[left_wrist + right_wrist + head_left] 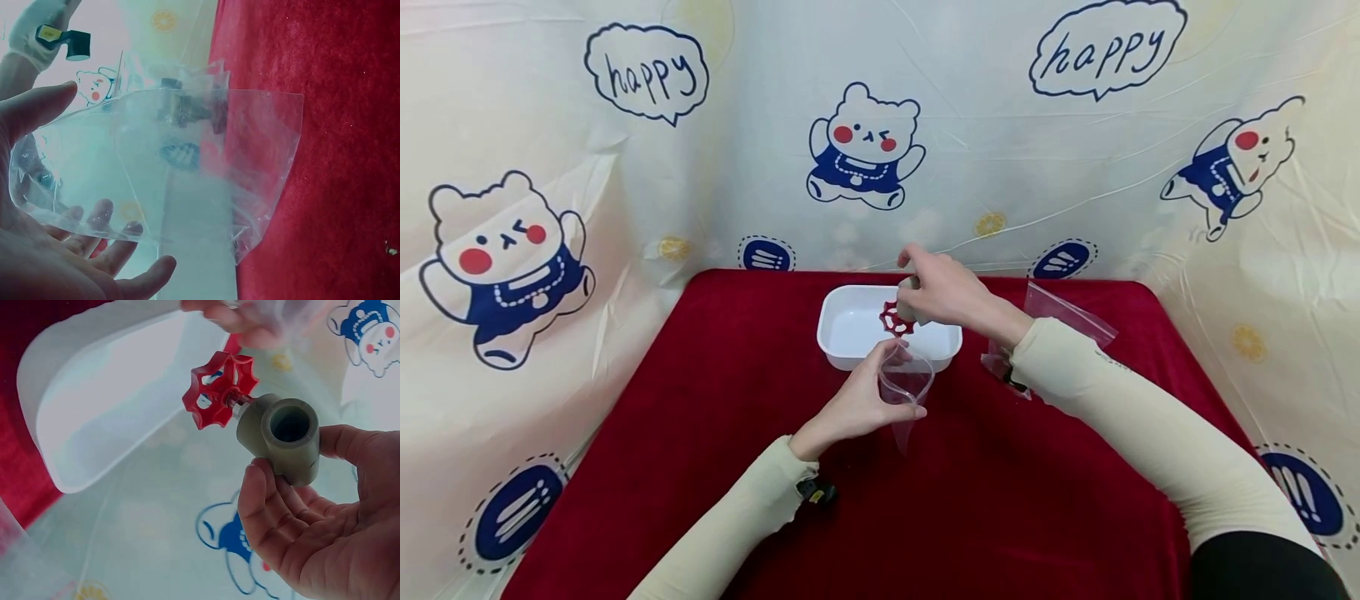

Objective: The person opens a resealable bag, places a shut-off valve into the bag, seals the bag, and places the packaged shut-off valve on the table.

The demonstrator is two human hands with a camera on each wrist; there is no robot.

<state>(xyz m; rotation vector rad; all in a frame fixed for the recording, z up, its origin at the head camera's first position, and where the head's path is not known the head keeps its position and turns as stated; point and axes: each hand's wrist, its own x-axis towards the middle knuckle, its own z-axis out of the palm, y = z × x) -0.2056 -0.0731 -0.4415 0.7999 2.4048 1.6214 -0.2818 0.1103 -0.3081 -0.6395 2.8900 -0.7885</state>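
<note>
My right hand (947, 290) grips a stop valve (289, 447) by its grey-green plastic body. Its red handwheel (892, 320) points towards my left hand, and one open pipe end faces the right wrist camera. Thumb and fingers of my left hand (859, 402) curve round the mouth of a clear plastic bag (904, 385), spreading it into a loop. The bag (144, 156) hangs down thin and see-through. In the head view the valve is just above and behind the bag mouth, over the white plastic box (842, 360).
Right of the box, partly under my right forearm, lies another clear zip bag (1071, 315) with something dark near its lower end. A dark red cloth (722, 400) covers the table. A printed curtain (985, 167) hangs round its back and sides.
</note>
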